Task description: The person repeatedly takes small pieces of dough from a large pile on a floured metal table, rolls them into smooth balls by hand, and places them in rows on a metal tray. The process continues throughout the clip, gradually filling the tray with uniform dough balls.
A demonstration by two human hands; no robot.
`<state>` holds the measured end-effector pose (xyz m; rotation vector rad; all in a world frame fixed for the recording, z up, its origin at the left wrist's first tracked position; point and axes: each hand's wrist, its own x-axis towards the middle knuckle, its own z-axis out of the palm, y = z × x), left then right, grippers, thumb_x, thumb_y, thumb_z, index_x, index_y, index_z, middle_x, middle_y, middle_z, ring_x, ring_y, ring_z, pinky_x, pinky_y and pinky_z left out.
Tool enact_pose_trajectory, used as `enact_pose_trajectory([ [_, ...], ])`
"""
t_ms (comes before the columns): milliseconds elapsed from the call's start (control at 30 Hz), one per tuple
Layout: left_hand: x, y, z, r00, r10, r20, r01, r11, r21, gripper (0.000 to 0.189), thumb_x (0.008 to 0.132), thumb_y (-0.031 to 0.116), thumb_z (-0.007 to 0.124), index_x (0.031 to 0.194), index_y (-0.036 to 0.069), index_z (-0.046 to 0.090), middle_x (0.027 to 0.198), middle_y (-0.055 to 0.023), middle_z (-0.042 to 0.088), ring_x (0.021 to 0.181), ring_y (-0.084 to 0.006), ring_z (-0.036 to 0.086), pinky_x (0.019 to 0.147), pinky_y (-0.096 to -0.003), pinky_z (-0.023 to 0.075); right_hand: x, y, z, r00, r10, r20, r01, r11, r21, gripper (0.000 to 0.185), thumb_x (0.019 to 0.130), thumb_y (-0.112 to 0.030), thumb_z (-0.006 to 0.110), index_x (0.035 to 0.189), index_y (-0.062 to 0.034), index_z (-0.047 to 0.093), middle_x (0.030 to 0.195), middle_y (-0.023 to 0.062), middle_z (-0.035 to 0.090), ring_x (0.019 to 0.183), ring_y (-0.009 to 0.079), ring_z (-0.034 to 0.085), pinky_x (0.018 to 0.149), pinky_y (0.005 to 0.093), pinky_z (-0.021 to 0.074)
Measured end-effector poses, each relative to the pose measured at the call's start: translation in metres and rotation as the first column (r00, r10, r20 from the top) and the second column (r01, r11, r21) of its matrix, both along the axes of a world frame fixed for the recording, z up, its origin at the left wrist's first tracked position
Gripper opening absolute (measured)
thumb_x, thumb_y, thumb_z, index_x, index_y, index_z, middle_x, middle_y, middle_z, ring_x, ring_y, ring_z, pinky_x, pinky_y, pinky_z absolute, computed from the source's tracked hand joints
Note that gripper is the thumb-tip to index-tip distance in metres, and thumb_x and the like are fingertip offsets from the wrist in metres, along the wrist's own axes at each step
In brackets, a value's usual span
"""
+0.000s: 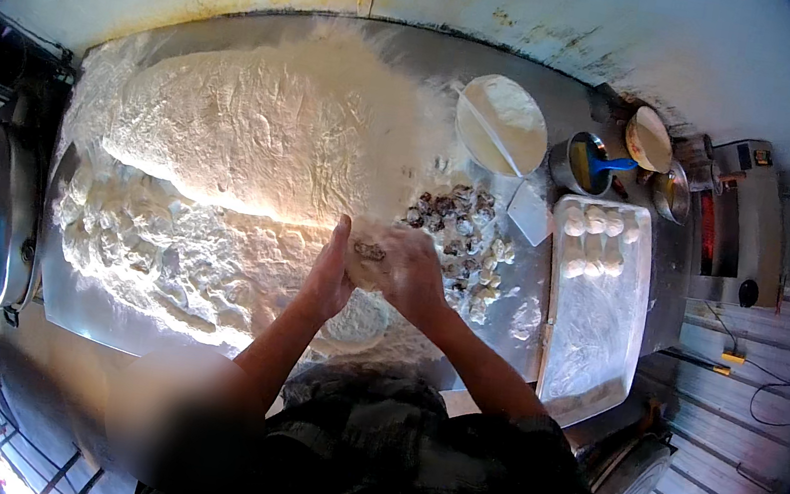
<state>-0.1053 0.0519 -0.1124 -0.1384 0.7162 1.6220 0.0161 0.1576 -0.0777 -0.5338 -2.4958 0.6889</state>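
Observation:
Between my two hands, over the near part of a floured metal table [97,319], is a piece of dough [367,264] with a dark spot showing. My left hand [332,272] cups its left side, thumb or fingertip raised. My right hand [415,273], slightly blurred, closes over its right side. Just below them lies a round flattened piece of dough [357,317]. A large floured slab of dough [231,118] spans the table's back left, with heaped flour [173,261] in front of it. Dark floured balls [453,210] and small pale dough pieces [495,261] lie right of my hands.
A round flour bowl [501,125] with a stick across it stands at the back. Right of it are a white scraper [530,213], a metal pot [579,163] with a blue-handled tool, and a metal tray [593,343] holding several dough balls [596,218]. A wall bounds the back.

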Motion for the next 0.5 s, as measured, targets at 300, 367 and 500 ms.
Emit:
enact_pose_trajectory([
  [300, 0.052, -0.023, 0.067, 0.957, -0.284, -0.062, 0.287, 0.957, 0.051, 0.039, 0.094, 0.012, 0.063, 0.128, -0.003, 0.052, 0.118, -0.0124, 0.063, 0.108, -0.0245, 0.064, 0.092, -0.0382, 0.0541, 0.096, -0.029, 0.014, 0.997, 0.063, 0.043, -0.020, 0.763, -0.646, 0.083, 0.076, -0.031, 0.082, 0.142, -0.0016, 0.042, 0.143, 0.0182, 0.048, 0.135, 0.0327, 0.045, 0.111, 0.0411, 0.0373],
  [367, 0.065, -0.027, 0.079, 0.924, -0.354, -0.146, 0.361, 0.932, 0.022, 0.037, 0.094, 0.011, 0.063, 0.126, -0.004, 0.053, 0.116, -0.0120, 0.064, 0.107, -0.0238, 0.064, 0.092, -0.0372, 0.0543, 0.104, -0.036, 0.011, 0.998, 0.045, 0.035, -0.019, 0.847, -0.531, 0.092, 0.074, -0.036, 0.084, 0.146, -0.0025, 0.037, 0.146, 0.0178, 0.046, 0.137, 0.0323, 0.042, 0.112, 0.0400, 0.0359],
  [500, 0.073, -0.037, 0.076, 0.874, -0.425, -0.236, 0.434, 0.901, -0.011, 0.037, 0.093, 0.009, 0.063, 0.126, -0.003, 0.053, 0.117, -0.0121, 0.064, 0.106, -0.0228, 0.064, 0.091, -0.0353, 0.0547, 0.107, -0.051, 0.042, 0.992, 0.120, -0.022, -0.113, 0.831, -0.545, 0.087, 0.072, -0.034, 0.085, 0.139, -0.0007, 0.041, 0.144, 0.0222, 0.043, 0.135, 0.0337, 0.043, 0.111, 0.0389, 0.0370],
])
